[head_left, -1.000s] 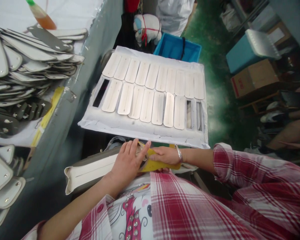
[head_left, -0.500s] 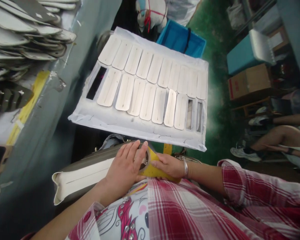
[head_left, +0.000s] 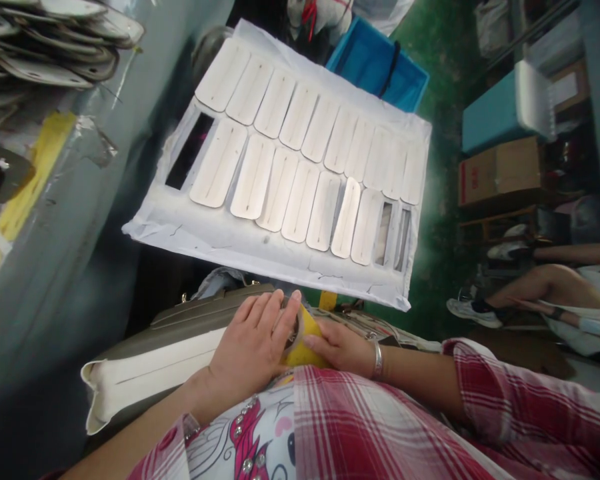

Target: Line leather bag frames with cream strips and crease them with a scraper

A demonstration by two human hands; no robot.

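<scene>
My left hand lies flat with its fingers extended over the right end of a long grey and white bag-like piece. Its fingertips reach the edge of a yellow tape roll. My right hand, with a bracelet at the wrist, is wrapped round the right side of that roll, its thumb towards the left hand. Beyond both hands, a white-covered board bears two rows of pale rounded strips, each with a thin line down its middle.
Stacked grey and white pieces lie on the grey table at left. A blue crate stands behind the board. At right are a cardboard box and a seated person's legs.
The view has shifted a little, so the table's stack sits further up and left. My hands stay at the tape roll, and less of its yellow shows beneath my right hand.
</scene>
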